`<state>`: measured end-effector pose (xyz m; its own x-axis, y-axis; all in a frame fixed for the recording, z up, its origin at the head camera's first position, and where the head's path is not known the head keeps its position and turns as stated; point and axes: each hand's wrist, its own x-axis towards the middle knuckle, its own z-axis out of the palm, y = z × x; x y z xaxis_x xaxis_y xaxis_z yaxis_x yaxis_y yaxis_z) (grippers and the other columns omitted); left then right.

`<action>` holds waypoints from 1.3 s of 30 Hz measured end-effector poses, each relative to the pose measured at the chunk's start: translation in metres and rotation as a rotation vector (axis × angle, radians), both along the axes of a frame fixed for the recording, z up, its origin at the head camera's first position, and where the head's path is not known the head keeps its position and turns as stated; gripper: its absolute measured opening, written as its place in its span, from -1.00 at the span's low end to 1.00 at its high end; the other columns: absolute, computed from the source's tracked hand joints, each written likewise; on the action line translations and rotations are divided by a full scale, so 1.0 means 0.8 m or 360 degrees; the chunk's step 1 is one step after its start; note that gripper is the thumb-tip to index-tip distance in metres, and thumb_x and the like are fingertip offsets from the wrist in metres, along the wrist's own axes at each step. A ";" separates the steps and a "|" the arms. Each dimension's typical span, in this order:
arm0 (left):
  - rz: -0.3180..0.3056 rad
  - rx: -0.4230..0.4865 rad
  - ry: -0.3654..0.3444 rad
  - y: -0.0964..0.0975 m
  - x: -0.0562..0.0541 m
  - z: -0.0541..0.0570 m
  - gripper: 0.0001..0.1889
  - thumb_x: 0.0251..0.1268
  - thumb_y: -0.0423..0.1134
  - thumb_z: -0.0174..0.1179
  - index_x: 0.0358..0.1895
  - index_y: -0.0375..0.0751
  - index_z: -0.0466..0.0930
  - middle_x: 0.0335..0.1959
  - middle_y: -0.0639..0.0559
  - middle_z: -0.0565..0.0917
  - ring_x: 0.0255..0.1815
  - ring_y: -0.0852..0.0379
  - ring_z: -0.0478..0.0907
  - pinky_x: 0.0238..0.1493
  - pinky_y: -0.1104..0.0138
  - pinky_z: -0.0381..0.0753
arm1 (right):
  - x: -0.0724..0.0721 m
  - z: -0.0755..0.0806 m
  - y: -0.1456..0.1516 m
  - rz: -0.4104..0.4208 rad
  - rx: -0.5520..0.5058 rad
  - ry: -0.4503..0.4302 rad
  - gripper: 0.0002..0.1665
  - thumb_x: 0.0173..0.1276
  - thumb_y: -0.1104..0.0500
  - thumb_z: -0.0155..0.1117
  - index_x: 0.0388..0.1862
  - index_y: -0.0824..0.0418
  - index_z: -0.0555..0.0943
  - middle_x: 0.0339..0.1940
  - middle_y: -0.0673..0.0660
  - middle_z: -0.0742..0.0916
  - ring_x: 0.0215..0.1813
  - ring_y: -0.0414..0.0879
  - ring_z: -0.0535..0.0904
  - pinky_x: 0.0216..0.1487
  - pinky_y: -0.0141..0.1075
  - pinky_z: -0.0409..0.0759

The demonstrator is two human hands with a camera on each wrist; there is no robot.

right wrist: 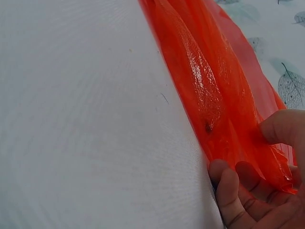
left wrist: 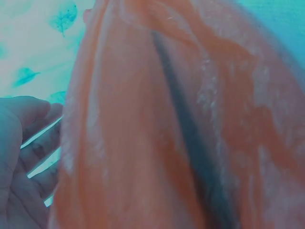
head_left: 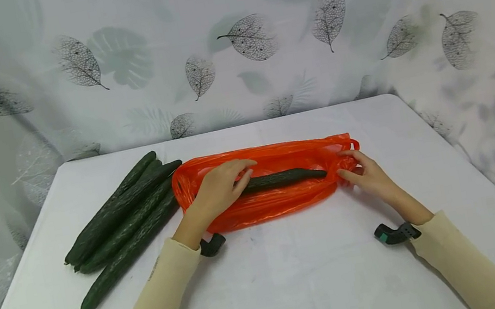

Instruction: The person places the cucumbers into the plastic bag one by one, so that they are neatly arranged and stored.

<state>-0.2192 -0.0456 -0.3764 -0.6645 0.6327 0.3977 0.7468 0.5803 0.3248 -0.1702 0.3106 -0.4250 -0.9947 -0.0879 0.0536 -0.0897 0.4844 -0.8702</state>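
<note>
One tapered cucumber (head_left: 284, 178) lies in crinkled plastic (head_left: 272, 208), which right hand (head_left: 368, 175) pinches; left hand (head_left: 219, 190) looks relaxed.

Red-orange plastic bag (head_left: 267, 211): thin, glossy, crinkled, spread sideways across desk (head_left: 309, 276), right end bunched. Dark green cucumber (head_left: 281, 179): long, slender, lying along bag's middle. More cucumbers (head_left: 123, 208): piled diagonally, side by side, left of bag.
</note>
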 end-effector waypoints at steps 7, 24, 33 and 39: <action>0.0000 0.0113 0.0093 -0.013 0.008 0.005 -0.67 0.41 -0.17 0.18 0.16 -0.19 0.59 -0.05 -0.02 0.72 -0.26 0.11 0.67 -0.22 0.29 0.66 | -0.001 -0.004 0.004 -0.0009 0.0030 0.0005 -0.41 0.47 0.26 0.13 0.39 0.42 0.24 0.04 0.40 0.50 -0.32 -0.20 0.61 -0.36 -0.44 0.59; -0.0024 0.0392 0.0304 -0.055 0.041 0.018 -0.66 0.24 -0.33 0.31 0.09 -0.26 0.64 -0.18 -0.06 0.74 -0.25 0.07 0.67 -0.21 0.25 0.68 | 0.000 -0.006 0.003 0.0010 0.0048 -0.0029 -0.40 0.47 0.25 0.12 0.40 0.43 0.23 0.04 0.39 0.51 -0.35 -0.19 0.60 -0.34 -0.45 0.60; 0.0142 0.0397 0.0281 -0.098 0.033 0.018 -0.69 0.24 -0.36 0.31 0.06 -0.27 0.64 -0.30 -0.06 0.71 -0.29 0.03 0.63 -0.22 0.19 0.68 | -0.002 -0.002 0.001 0.0023 0.0039 -0.0012 -0.42 0.47 0.26 0.12 0.37 0.45 0.25 0.01 0.40 0.51 -0.35 -0.23 0.59 -0.35 -0.46 0.59; 0.0361 0.0421 0.0133 -0.140 0.024 0.016 -0.68 0.35 -0.29 0.22 0.15 -0.21 0.59 -0.25 -0.07 0.69 -0.24 0.05 0.60 -0.17 0.13 0.64 | -0.001 -0.002 0.001 0.0019 0.0046 -0.0055 -0.39 0.48 0.20 0.14 0.40 0.40 0.25 0.04 0.39 0.52 -0.32 -0.23 0.60 -0.32 -0.45 0.60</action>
<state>-0.1997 -0.1576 -0.3637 -0.7346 0.3408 0.5867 0.6390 0.6383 0.4293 -0.1708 0.3117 -0.4266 -0.9947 -0.1010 0.0167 -0.0660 0.5084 -0.8586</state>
